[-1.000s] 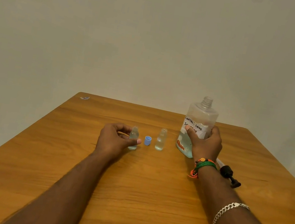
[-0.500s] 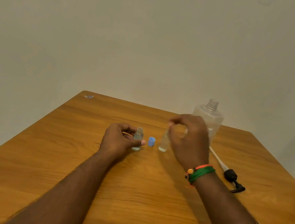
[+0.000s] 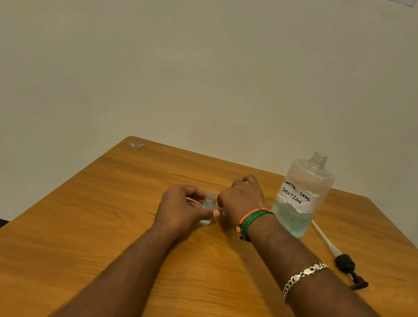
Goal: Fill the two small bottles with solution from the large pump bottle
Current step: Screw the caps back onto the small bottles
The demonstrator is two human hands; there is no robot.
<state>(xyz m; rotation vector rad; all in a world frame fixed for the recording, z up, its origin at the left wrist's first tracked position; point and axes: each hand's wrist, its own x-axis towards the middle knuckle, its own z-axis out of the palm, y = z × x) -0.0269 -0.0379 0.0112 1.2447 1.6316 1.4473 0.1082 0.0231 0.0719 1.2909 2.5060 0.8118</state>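
Nearest the camera, two bare forearms reach out over the desk (image 3: 124, 283), whose near half is bare wood. The left hand (image 3: 182, 209) stands about midway across, its thumb and fingers grasping the first small bottle (image 3: 208, 208), which is upright, uncapped and touching the wood. Just beside it, the right hand (image 3: 244, 199) is curled with knuckles up over the place where a second small bottle would be. That bottle is hidden behind the hand, so I cannot tell whether those fingers hold it or only hover.

The step in hand looks like settling the small bottles before pouring. To do it well, keep the left grip low on the bottle so its narrow mouth stays clear and upright. The other hand should draw the neighbour close without knocking it, since such light bottles tip easily.

Toward the right edge, the pump head (image 3: 345, 266) and its tube lie flat on the wood. Just beyond, the large bottle (image 3: 303, 197) stands open-necked, roughly a third full of bluish solution. With the pump out, filling will probably mean tilting that wide neck slowly over a small mouth. Spilling is the main risk.

The left half and the far left corner lie open, save a small scrap (image 3: 136, 144) near that corner. The crowded right side leaves less room to swing.
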